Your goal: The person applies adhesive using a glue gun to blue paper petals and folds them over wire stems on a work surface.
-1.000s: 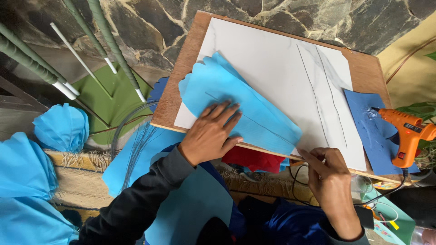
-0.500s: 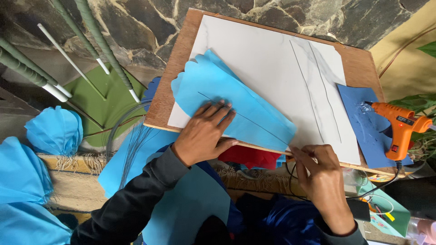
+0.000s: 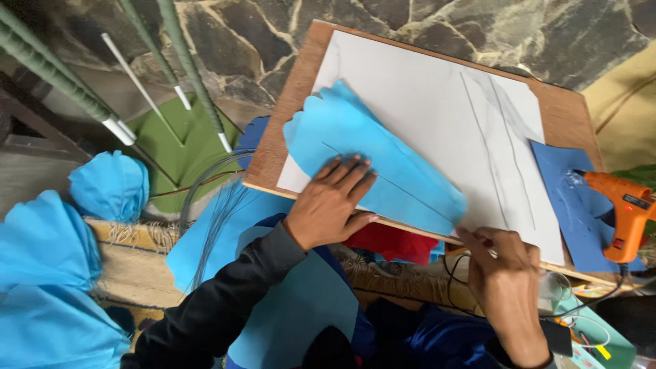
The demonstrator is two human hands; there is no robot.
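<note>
My left hand [image 3: 328, 205] still presses flat, open, on the scalloped blue sheet [image 3: 372, 154] at the wooden board [image 3: 273, 147] near edge; my right hand [image 3: 506, 273] has shifted to pinch the sheet's tip.

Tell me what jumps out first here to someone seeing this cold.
The light-blue scalloped petal sheet lying across the white paper on the wooden board, with the left hand pressed flat on it. The right hand pinches at the sheet's narrow end by the board's near edge. An orange glue gun rests on dark-blue paper at the right.
</note>
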